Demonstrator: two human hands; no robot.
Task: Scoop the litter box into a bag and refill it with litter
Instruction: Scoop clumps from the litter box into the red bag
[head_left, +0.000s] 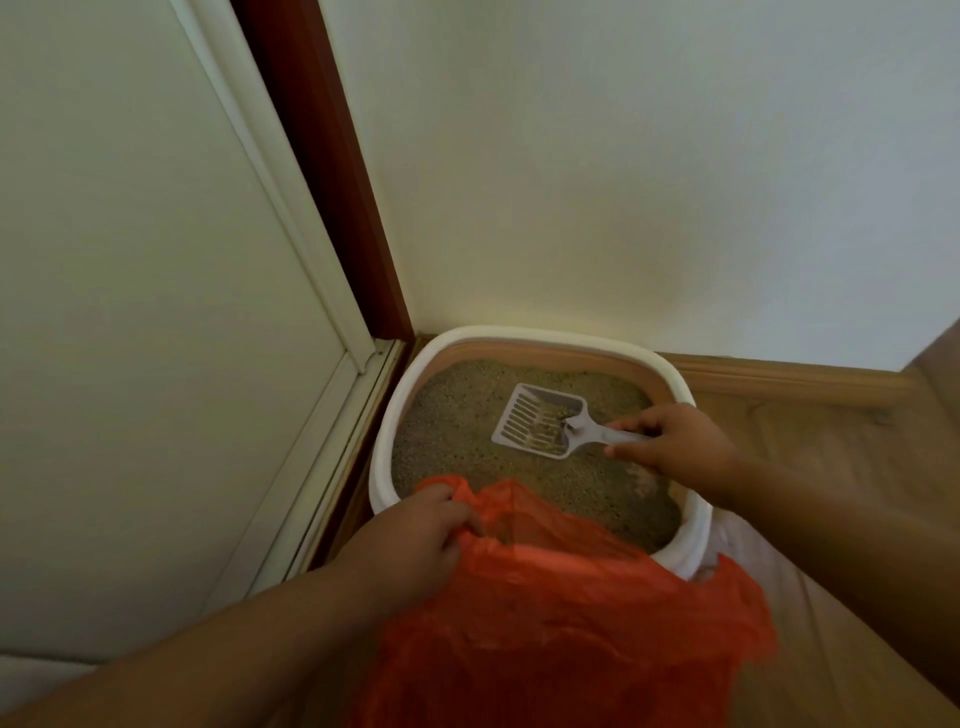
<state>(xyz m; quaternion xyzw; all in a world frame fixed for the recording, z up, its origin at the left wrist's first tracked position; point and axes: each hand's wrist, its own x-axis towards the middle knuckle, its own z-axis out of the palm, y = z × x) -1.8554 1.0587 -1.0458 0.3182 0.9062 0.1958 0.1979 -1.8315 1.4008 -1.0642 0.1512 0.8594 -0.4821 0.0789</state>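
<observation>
White-rimmed box (387, 447), one, rounded, in floor corner, grainy litter (467, 441) inside. One grey slotted scoop (540, 426) over it, right hand (675, 447) gripping handle. Left hand (415, 540) pinches one crinkly orange bag (571, 623) rim.

One head-worn wide-angle view looks forward and steeply down into a room corner, close above the litter box (524, 332) at centre. The wall fills 12 o'clock, a door panel (130, 312) 9 o'clock, and both forearms enter from 6 o'clock.
</observation>
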